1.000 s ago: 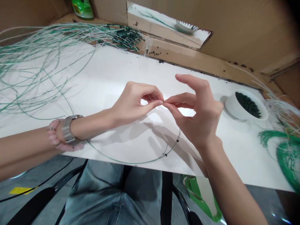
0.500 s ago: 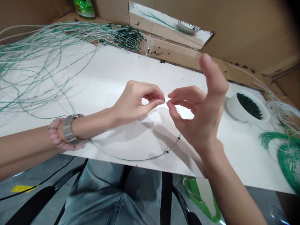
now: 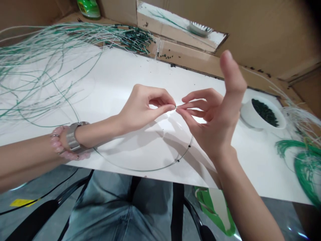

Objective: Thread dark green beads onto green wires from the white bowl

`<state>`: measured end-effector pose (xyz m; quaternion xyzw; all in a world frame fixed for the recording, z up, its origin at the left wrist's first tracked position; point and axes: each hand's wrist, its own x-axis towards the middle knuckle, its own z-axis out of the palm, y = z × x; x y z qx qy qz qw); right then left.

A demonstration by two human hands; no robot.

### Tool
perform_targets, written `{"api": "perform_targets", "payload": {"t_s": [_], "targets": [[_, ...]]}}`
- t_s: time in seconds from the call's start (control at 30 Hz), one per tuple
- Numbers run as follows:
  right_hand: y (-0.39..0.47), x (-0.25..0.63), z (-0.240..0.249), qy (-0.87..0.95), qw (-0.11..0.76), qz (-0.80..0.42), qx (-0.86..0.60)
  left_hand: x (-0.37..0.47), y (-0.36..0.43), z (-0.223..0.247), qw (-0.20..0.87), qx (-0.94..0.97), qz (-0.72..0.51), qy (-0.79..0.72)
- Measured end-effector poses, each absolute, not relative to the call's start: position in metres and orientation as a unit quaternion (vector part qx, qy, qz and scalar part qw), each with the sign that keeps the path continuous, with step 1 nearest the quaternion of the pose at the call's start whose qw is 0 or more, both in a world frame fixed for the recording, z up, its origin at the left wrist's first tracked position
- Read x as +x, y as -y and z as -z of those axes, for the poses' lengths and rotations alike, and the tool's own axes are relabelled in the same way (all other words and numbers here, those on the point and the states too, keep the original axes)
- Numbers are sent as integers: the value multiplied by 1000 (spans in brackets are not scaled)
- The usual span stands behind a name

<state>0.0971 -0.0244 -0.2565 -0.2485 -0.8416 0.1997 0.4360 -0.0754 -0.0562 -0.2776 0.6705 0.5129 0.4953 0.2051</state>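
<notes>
My left hand (image 3: 147, 105) is closed in a pinch at the middle of the table, its fingertips on a tiny dark piece at the tip of a thin green cord. Touching almost the same spot, my right hand (image 3: 209, 113) pinches the cord between thumb and a fingertip, while another finger sticks up. The green cord (image 3: 147, 171) curves down from the right hand and round towards my left wrist, with two small dark beads (image 3: 189, 146) on its right part. What exactly sits between the fingertips is too small to make out.
A white bowl of dark green beads (image 3: 265, 113) stands at the right, near a coil of green cord (image 3: 306, 174). Many green and white cords (image 3: 50, 67) spread over the left, their beaded ends (image 3: 136, 38) at the back. A green bottle (image 3: 89, 8) stands behind, by the cardboard wall (image 3: 255, 30).
My right hand has come closer to the left, so their fingertips nearly meet. The short stretch of cord seen between them has closed up. The beaded loop has shifted slightly.
</notes>
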Motion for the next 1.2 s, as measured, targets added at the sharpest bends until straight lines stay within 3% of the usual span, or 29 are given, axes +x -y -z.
{"api": "perform_targets", "payload": {"t_s": [0.2,0.37,0.57,0.8,1.0,1.2], "targets": [[18,97,261,834,416,-248,-266,-73,56,277,270,641,-508,-509],[11,96,266,834,400,-294,-239,-73,57,275,252,653,-516,-494],[9,96,264,813,370,-343,-291,-70,57,274,287,644,-509,-495],[4,102,260,819,307,-353,-332,-72,53,274,245,608,-530,-538],[4,98,259,789,354,-407,-293,-74,55,274,266,615,-505,-544],[5,93,267,799,363,-385,-286,-74,59,268,262,609,-466,-586]]}}
